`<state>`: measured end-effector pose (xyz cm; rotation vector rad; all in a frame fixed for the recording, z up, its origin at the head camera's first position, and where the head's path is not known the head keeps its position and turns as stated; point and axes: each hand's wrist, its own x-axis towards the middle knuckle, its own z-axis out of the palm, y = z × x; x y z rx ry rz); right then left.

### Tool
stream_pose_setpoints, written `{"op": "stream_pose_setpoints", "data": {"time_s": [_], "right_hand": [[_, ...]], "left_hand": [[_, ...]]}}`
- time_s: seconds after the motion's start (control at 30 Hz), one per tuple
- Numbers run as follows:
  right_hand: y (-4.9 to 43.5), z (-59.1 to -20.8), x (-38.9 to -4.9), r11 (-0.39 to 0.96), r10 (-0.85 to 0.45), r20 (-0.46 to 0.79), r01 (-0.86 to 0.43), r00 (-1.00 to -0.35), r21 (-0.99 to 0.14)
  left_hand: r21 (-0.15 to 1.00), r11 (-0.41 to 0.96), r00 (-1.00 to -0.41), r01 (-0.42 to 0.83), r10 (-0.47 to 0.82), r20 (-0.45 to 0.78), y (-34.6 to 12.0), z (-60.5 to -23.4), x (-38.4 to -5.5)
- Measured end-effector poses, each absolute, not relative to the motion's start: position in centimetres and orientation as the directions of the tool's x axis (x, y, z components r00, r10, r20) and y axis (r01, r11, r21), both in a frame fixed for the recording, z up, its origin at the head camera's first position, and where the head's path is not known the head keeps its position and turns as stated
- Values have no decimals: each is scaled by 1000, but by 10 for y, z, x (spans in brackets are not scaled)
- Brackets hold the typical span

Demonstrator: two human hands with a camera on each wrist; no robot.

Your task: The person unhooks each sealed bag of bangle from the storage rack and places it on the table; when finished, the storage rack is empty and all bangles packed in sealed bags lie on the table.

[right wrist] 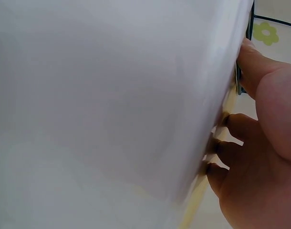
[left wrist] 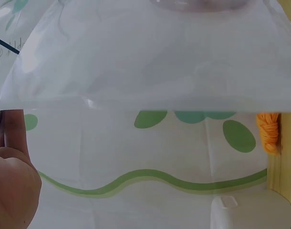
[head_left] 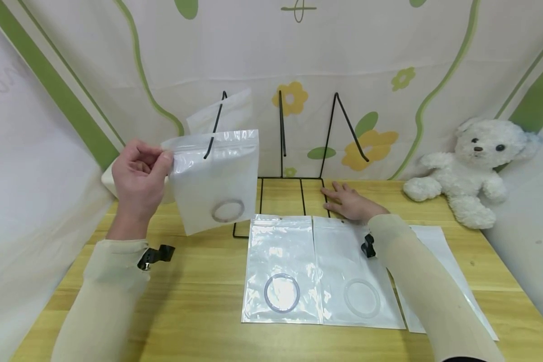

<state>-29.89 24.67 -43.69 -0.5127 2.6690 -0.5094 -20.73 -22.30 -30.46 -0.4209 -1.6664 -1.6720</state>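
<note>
Left hand (head_left: 138,173) is pinching upper corner of translucent white plastic zip bag (head_left: 210,183); bag is tilting at left prong of black wire rack (head_left: 281,125), prong end showing in front. Right hand (head_left: 350,203), fingers spread, is touching rack's base. Two silvery rectangular plastic bags (head_left: 282,251) are lying on yellowish wooden table (head_left: 199,291).

the head view is bright, glare spotting the flat-lying pouches (head_left: 280,261); both wrist views are dimmer.

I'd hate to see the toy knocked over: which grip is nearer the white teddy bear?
Right. The right grip is at the base of the black rack, left of the white teddy bear; the left grip is much farther left, pinching a bag.
</note>
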Motion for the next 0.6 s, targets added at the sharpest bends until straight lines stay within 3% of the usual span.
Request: {"op": "stream_pose_setpoints", "data": {"time_s": [0.6], "right_hand": [[245, -436, -299, 875, -402, -300, -266, -865, -405]], "left_hand": [[728, 38, -692, 685, -281, 665, -224, -309, -182]]}}
